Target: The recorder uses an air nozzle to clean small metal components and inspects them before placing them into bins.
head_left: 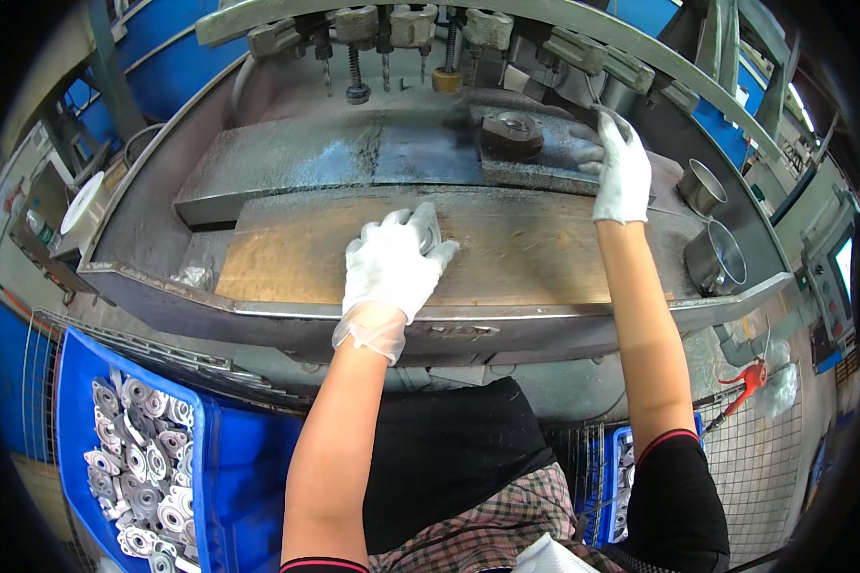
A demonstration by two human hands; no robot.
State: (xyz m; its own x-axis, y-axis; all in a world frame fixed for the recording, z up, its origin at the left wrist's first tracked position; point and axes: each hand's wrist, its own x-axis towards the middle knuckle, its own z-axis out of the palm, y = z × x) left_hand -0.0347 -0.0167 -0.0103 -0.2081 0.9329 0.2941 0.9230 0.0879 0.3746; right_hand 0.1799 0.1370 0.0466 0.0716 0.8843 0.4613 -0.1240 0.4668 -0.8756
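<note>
My left hand (392, 260), in a white glove with a clear plastic cuff, closes around a grey metal casting (430, 232) just above the board. Its fingers cover much of the part. My right hand (623, 170), also white-gloved, is raised at the right of the machine bed, gripping what looks like a brush (556, 99) with a dark handle and a pale tip. The tip points left, toward the drill heads. Below that tip sits a dark round fixture (512, 134) on a metal block.
Drill spindles (386, 67) hang overhead across the back. A wooden board (296, 250) lies along the tray's front. Two metal cups (715, 258) stand at the right. A blue bin (201, 420) of castings is at lower left, and a red air gun (753, 378) hangs at lower right.
</note>
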